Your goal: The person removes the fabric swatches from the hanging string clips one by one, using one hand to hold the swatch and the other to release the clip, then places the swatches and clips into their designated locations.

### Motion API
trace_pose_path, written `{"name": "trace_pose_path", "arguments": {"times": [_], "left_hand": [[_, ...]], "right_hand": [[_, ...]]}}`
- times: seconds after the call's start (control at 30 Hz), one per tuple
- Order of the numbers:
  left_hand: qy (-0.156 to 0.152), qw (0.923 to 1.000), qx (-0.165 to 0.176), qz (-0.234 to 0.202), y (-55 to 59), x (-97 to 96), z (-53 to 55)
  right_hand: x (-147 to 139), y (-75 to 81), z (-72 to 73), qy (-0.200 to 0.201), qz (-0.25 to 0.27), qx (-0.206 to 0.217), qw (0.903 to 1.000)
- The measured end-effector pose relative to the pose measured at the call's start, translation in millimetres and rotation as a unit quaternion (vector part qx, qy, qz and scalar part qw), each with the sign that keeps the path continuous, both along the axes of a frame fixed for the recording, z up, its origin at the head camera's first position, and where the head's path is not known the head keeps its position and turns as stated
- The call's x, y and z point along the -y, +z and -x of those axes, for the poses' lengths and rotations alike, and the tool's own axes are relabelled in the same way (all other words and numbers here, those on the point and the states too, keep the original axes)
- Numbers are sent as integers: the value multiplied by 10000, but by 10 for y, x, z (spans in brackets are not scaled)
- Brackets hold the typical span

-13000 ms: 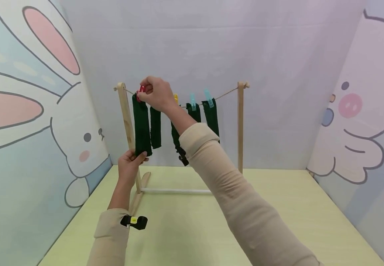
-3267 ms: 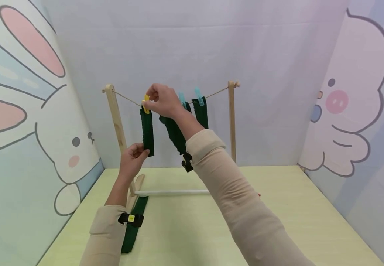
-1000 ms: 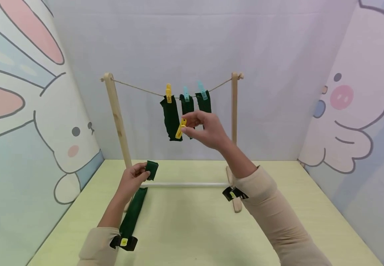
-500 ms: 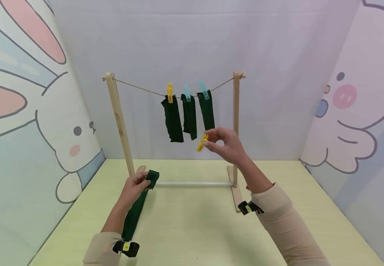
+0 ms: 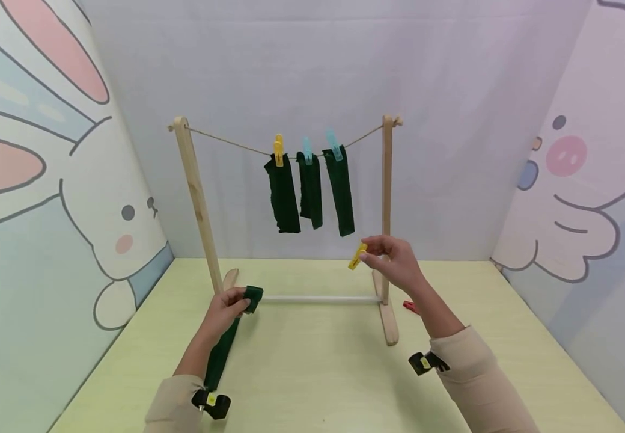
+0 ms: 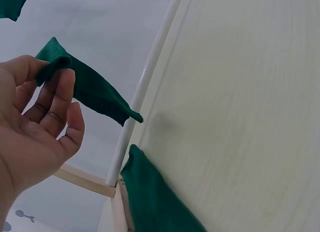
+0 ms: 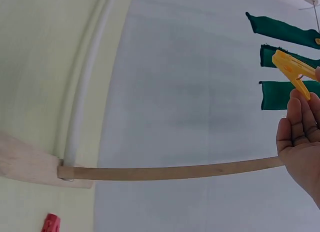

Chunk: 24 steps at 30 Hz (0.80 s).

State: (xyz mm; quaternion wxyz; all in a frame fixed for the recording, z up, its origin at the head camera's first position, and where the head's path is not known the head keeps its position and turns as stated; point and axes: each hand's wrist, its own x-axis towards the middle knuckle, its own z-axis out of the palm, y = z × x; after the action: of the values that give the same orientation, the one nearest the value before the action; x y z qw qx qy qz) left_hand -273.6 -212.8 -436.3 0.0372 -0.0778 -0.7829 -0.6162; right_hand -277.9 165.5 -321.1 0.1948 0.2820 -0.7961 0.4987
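Note:
My left hand (image 5: 223, 314) pinches one end of a dark green cloth strip (image 5: 254, 296) low by the rack's left post; in the left wrist view the strip (image 6: 95, 92) sticks out past the fingers toward the white bar. Between thumb and fingers of my right hand (image 5: 397, 264) is a yellow clothespin (image 5: 358, 256), held left of the right post. Three green strips hang from the rope (image 5: 226, 141): one under a yellow clothespin (image 5: 278, 151), two under light blue clothespins (image 5: 307, 151). Another green strip (image 5: 219, 358) lies on the table, partly behind my left forearm.
The wooden rack has a left post (image 5: 198, 198), a right post (image 5: 387, 180) and a white crossbar (image 5: 318, 299) low between them. A red clothespin (image 5: 411, 307) lies on the table right of the rack's right foot (image 5: 389, 325). Walls with cartoon drawings stand around the table.
The red clothespin and its strip, earlier on the line, now lie on the table. The second strip and its yellow clothespin came off the rope; both hands have lowered, the right also moving right.

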Motion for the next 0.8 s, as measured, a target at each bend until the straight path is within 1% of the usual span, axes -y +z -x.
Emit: {"name": "trace_pose_path", "arguments": {"times": [0.13,0.27,0.37,0.43,0.57,0.7,0.8], "left_hand": [[-72,9997,173,162,-114,20,-43],[-193,9986,414,274,-187,41,-128],[-273,9978,495,342,-216,71,-190],[-263,9975,518,410,-232,89,-220],[-30,9974,635,334,-257,94,-295],[278,9961,800,262,-280,65,-409],[528,9942,900,245,-306,52,-486]], "right_hand": [[-109,-53,-141,-115,-61,318,9994],[-300,-248,-164,-338,-100,765,9964],[-458,-423,-145,-389,25,1002,9942],[-566,-554,-114,-390,168,1131,9927],[-754,-795,-93,-555,549,1263,9889],[-895,-944,-169,-822,838,1291,9847],[-999,-1033,-215,-1020,884,1394,9810]]}}
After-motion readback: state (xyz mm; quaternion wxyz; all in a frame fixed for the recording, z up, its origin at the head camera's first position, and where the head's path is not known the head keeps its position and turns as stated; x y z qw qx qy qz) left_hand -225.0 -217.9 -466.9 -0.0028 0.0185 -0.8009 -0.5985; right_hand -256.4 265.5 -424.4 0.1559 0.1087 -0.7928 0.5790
